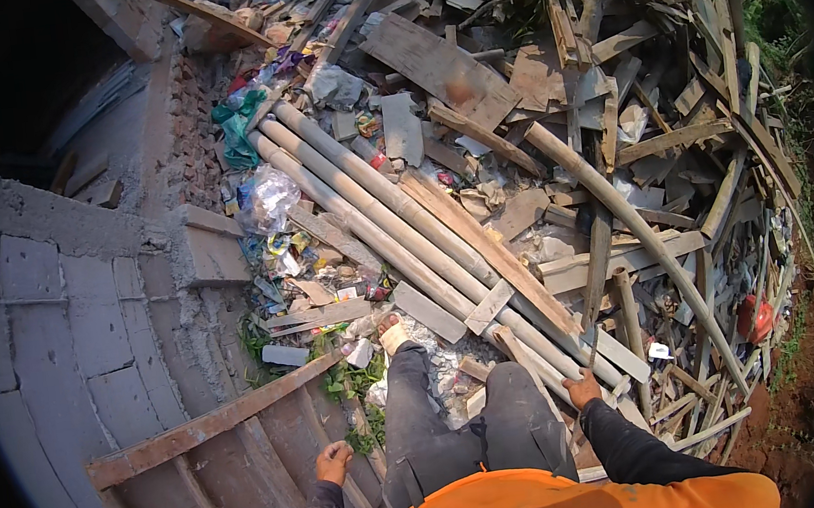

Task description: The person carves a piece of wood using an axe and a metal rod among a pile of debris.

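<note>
My right hand (584, 390) is closed around a thin dark rod (593, 346) that points up and away from me; its full shape cannot be made out. It is beside the near ends of several long grey-brown poles (394, 221), which lie side by side, slanting from the far left toward me. A short board (489, 307) lies across them. A wider wooden plank (490, 251) runs along their right side. Low on the left, my left hand (334, 463) has its fingers curled, beside a ribbed wooden panel (213, 424). Whatever it may hold is hidden.
A large heap of broken boards (448, 69) and rubble spreads ahead and right. A long curved pole (634, 222) leans over it. A grey block wall (89, 314) stands left. Plastic litter (270, 203) lies beside the poles. A red round object (754, 318) is at the far right.
</note>
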`<state>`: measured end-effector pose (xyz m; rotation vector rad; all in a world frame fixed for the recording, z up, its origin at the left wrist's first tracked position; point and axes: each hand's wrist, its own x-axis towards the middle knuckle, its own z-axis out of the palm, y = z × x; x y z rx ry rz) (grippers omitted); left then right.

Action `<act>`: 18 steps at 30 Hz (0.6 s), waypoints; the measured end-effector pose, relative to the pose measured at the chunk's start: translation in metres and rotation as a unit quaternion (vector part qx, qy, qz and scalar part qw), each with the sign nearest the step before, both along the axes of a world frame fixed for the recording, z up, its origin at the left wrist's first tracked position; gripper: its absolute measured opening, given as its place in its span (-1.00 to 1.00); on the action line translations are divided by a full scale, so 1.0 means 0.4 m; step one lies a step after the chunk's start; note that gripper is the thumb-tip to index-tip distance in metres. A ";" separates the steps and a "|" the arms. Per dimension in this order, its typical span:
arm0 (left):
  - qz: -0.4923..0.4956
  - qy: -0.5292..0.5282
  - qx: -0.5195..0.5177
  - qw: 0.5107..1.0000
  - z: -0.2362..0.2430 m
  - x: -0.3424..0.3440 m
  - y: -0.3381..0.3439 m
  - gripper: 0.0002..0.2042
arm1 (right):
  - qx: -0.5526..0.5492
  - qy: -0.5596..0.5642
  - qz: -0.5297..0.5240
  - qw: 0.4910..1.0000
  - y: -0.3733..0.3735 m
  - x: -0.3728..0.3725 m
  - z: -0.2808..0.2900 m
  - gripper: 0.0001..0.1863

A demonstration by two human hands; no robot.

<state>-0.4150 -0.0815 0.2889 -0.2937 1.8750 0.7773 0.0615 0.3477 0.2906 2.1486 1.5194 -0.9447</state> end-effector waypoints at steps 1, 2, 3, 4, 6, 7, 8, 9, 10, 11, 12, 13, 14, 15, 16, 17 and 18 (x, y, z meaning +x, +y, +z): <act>0.027 0.016 0.022 0.999 0.042 -0.092 0.054 -0.59 | 0.001 -0.030 -0.012 0.999 0.043 -0.044 -0.008 -0.09; 0.040 0.038 0.025 0.998 0.071 -0.180 0.094 -0.56 | 0.010 -0.014 -0.028 0.999 0.096 -0.117 0.004 -0.10; 0.050 0.057 0.029 0.997 0.093 -0.258 0.134 -0.54 | 0.020 0.000 -0.046 0.999 0.158 -0.186 0.020 -0.12; 0.055 0.063 0.031 0.996 0.109 -0.324 0.184 -0.54 | 0.022 -0.025 -0.032 0.999 0.222 -0.198 -0.028 -0.11; 0.061 0.072 0.022 0.995 0.148 -0.423 0.255 -0.54 | 0.036 -0.018 -0.014 0.999 0.366 -0.337 -0.025 -0.09; 0.047 0.060 0.018 0.997 0.137 -0.459 0.297 -0.55 | 0.067 -0.013 -0.003 0.998 0.429 -0.360 -0.082 -0.09; 0.039 0.056 0.009 0.998 0.139 -0.482 0.320 -0.56 | 0.073 0.008 0.005 0.997 0.499 -0.424 -0.090 -0.08; 0.033 0.055 0.000 0.998 0.146 -0.499 0.351 -0.58 | 0.066 0.004 0.009 0.998 0.566 -0.481 -0.102 -0.08; 0.031 0.044 -0.020 0.998 0.135 -0.507 0.389 -0.58 | 0.057 0.003 0.012 0.998 0.628 -0.523 -0.131 -0.08; 0.031 0.038 -0.043 0.998 0.134 -0.506 0.429 -0.59 | 0.046 0.007 0.017 0.999 0.691 -0.564 -0.176 -0.07; 0.032 0.035 -0.068 0.997 0.155 -0.506 0.473 -0.61 | 0.021 0.014 0.010 1.000 0.755 -0.609 -0.214 -0.06; 0.037 0.032 -0.093 0.995 0.150 -0.496 0.506 -0.62 | 0.009 0.022 0.009 1.000 0.812 -0.644 -0.280 -0.06; 0.071 0.014 -0.099 0.992 0.085 -0.459 0.516 -0.65 | -0.021 -0.003 0.047 0.999 0.886 -0.693 -0.342 -0.06; 0.099 0.006 -0.120 0.988 0.093 -0.439 0.499 -0.67 | -0.024 0.002 0.060 0.998 0.939 -0.742 -0.391 -0.08; 0.105 -0.018 -0.112 0.988 0.064 -0.416 0.497 -0.64 | -0.034 0.000 0.075 0.997 1.010 -0.774 -0.474 -0.09; 0.115 -0.046 -0.100 0.987 -0.002 -0.387 0.491 -0.61 | -0.037 -0.016 0.090 0.995 1.091 -0.824 -0.542 -0.09; 0.120 -0.094 -0.148 0.977 -0.004 -0.347 0.480 -0.61 | -0.045 -0.019 0.104 0.993 1.163 -0.860 -0.597 -0.09</act>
